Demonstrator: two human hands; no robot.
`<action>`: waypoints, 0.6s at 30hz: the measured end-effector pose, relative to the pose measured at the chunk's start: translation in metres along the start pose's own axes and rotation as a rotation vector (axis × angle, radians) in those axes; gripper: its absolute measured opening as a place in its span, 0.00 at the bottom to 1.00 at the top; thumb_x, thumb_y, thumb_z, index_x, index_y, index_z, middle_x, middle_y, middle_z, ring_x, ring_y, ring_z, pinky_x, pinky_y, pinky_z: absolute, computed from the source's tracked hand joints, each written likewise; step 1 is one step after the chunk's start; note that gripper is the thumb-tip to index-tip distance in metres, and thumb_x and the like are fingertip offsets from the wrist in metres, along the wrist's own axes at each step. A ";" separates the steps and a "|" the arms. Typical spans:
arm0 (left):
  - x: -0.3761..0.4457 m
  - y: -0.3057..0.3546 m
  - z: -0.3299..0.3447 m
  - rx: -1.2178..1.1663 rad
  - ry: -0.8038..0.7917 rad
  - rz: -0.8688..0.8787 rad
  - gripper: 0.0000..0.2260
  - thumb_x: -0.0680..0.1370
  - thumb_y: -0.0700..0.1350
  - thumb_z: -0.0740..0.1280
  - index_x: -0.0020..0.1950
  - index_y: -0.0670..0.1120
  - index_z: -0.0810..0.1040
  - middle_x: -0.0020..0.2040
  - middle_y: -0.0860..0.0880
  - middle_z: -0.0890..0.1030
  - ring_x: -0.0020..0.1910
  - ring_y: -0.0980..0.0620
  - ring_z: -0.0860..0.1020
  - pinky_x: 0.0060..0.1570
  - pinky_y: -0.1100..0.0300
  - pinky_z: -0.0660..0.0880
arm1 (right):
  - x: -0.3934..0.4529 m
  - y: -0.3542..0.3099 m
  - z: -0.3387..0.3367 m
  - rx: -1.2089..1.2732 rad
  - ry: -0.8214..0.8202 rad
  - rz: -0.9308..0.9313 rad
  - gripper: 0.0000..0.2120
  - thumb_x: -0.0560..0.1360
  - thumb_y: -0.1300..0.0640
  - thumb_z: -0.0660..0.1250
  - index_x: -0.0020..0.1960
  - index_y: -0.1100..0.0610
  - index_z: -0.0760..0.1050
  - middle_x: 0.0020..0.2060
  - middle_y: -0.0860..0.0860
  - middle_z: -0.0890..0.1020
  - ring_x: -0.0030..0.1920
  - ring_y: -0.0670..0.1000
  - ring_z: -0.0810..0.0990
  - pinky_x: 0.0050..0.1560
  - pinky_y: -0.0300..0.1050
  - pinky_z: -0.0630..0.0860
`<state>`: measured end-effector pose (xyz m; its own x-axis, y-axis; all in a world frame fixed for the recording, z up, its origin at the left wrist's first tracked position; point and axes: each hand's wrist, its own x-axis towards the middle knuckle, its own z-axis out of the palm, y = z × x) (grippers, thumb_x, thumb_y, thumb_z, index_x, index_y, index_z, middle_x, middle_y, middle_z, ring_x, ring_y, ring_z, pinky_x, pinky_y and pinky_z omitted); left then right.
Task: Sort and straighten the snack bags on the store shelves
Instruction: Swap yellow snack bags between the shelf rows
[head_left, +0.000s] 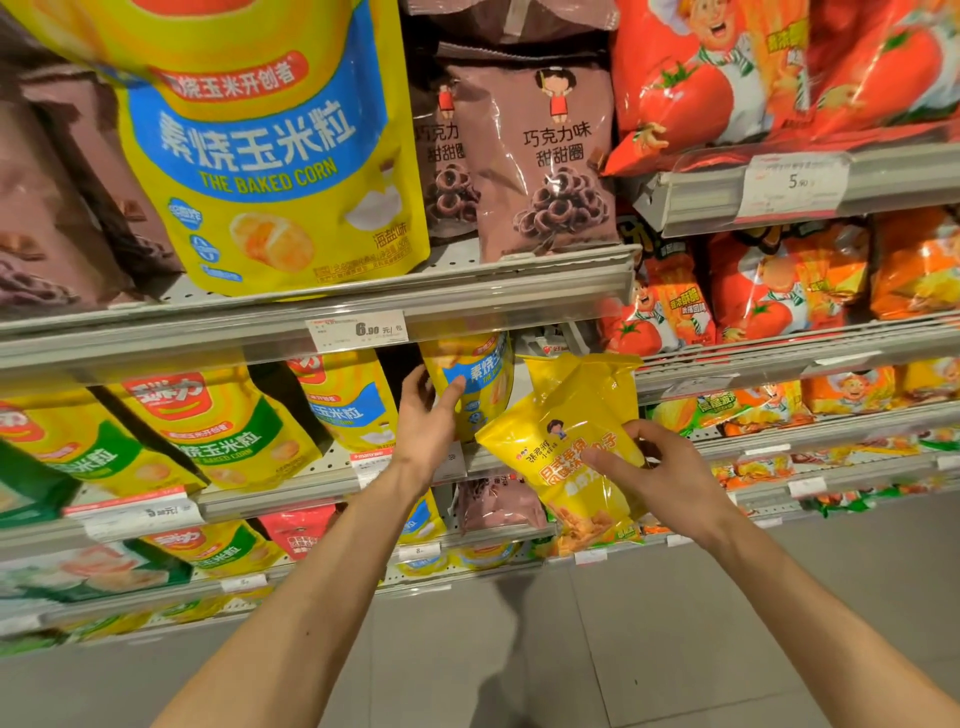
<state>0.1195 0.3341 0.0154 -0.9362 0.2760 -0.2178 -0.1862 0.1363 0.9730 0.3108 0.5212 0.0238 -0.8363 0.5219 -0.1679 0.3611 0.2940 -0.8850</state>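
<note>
My right hand (657, 467) grips a plain yellow snack bag (571, 415) and holds it tilted in front of the second shelf, clear of the shelf edge. My left hand (428, 421) reaches to a yellow-and-blue baked corn bag (480, 376) standing on that shelf; the thumb presses its front and the fingers curl around its left edge. More baked corn bags (348, 400) stand to the left, some with green bands (218, 431). A large baked corn bag (270, 156) sits on the top shelf among brown chocolate ring bags (550, 166).
Red tomato snack bags (727, 78) fill the right-hand shelves, which jut forward with a price rail (795, 187). A price tag (358, 330) hangs on the upper shelf rail. Lower shelves hold pink, brown and yellow bags. Grey floor tiles (649, 649) lie below.
</note>
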 end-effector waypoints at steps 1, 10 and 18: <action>-0.012 -0.001 -0.003 -0.015 0.022 0.016 0.26 0.81 0.48 0.68 0.77 0.45 0.64 0.68 0.52 0.75 0.68 0.53 0.73 0.59 0.65 0.74 | -0.001 0.000 -0.001 0.019 -0.002 -0.003 0.19 0.70 0.37 0.75 0.49 0.51 0.80 0.43 0.52 0.84 0.40 0.54 0.81 0.40 0.44 0.77; -0.100 -0.015 0.007 -0.037 -0.207 -0.027 0.10 0.82 0.56 0.63 0.62 0.55 0.73 0.60 0.56 0.83 0.58 0.62 0.80 0.52 0.69 0.74 | -0.009 -0.015 0.012 0.130 -0.034 0.014 0.20 0.72 0.40 0.74 0.51 0.57 0.79 0.35 0.56 0.78 0.33 0.51 0.75 0.33 0.43 0.73; -0.113 0.002 0.012 -0.039 -0.355 -0.138 0.13 0.81 0.60 0.61 0.65 0.61 0.70 0.63 0.59 0.79 0.52 0.64 0.80 0.47 0.72 0.77 | -0.016 -0.029 0.024 0.193 -0.011 0.041 0.23 0.70 0.44 0.78 0.53 0.56 0.71 0.43 0.50 0.81 0.38 0.43 0.78 0.38 0.36 0.74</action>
<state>0.2286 0.3147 0.0414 -0.7409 0.5713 -0.3531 -0.3210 0.1605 0.9334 0.3037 0.4850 0.0420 -0.8273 0.5214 -0.2089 0.3099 0.1135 -0.9440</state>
